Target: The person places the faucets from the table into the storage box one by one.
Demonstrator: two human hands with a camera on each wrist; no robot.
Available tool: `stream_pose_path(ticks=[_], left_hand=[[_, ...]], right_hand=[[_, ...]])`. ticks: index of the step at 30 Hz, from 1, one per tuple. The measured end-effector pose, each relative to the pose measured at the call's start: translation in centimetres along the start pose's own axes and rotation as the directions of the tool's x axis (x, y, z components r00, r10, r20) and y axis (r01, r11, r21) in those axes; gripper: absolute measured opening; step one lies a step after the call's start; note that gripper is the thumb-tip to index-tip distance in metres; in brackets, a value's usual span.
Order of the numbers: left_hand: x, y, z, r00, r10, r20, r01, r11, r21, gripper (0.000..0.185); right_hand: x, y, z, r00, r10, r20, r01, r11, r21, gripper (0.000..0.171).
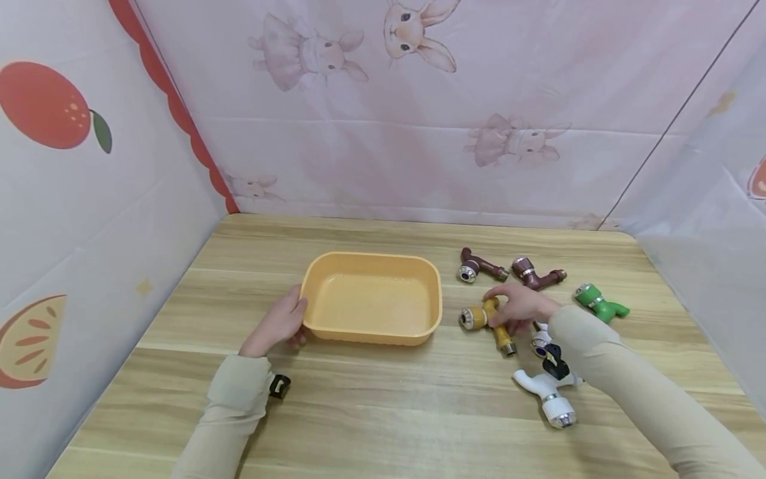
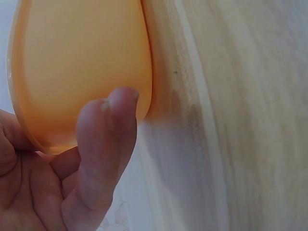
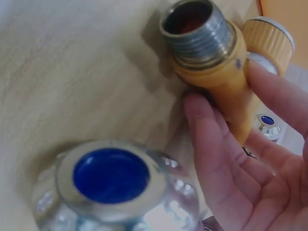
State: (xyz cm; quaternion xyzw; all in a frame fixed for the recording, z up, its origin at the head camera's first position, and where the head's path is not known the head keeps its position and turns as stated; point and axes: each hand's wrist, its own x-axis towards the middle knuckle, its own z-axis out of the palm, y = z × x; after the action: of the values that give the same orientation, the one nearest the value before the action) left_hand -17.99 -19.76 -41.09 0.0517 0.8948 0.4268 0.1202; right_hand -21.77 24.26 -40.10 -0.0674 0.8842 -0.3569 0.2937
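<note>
Yellow tap (image 3: 231, 98) held in right fingers (image 3: 208, 154)

I have the tray (image 1: 371, 336) mid-frame on the table (image 1: 383, 419), the left hand (image 1: 280, 322) at its left end, the right hand (image 1: 522, 306) on a tap (image 1: 478, 318) to its right, with other taps (image 1: 602, 307) above, right of and below that tap.

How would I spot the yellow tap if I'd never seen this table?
On the wooden table, find the light orange tray, then look just to its right. The yellow tap is there, gripped by the person's right hand. Its colour sets it apart from the dark red taps, green tap and white taps around it.
</note>
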Motion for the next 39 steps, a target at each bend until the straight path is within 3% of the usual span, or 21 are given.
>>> stream_pose_path(ticks=[7, 19, 39], left_hand=[[0.2, -0.1, 0.2, 1.000, -0.001, -0.004, 0.001, 1.000, -0.003, 0.041], [0.3, -0.2, 0.4, 1.000, -0.021, 0.005, 0.021, 1.000, -0.008, 0.044], [0.2, 0.2, 0.0, 0.999, -0.033, 0.006, 0.033, 0.999, -0.011, 0.044]], right_hand=[[-0.2, -0.3, 0.3, 0.998, -0.039, -0.040, 0.038, 0.999, -0.019, 0.061], [-0.3, 0.1, 0.1, 0.991, -0.018, -0.133, 0.014, 1.000, -0.026, 0.060], [-1.4, 0.0, -1.3, 0.976, -0.137, -0.168, 0.152, 0.985, 0.083, 0.064]])
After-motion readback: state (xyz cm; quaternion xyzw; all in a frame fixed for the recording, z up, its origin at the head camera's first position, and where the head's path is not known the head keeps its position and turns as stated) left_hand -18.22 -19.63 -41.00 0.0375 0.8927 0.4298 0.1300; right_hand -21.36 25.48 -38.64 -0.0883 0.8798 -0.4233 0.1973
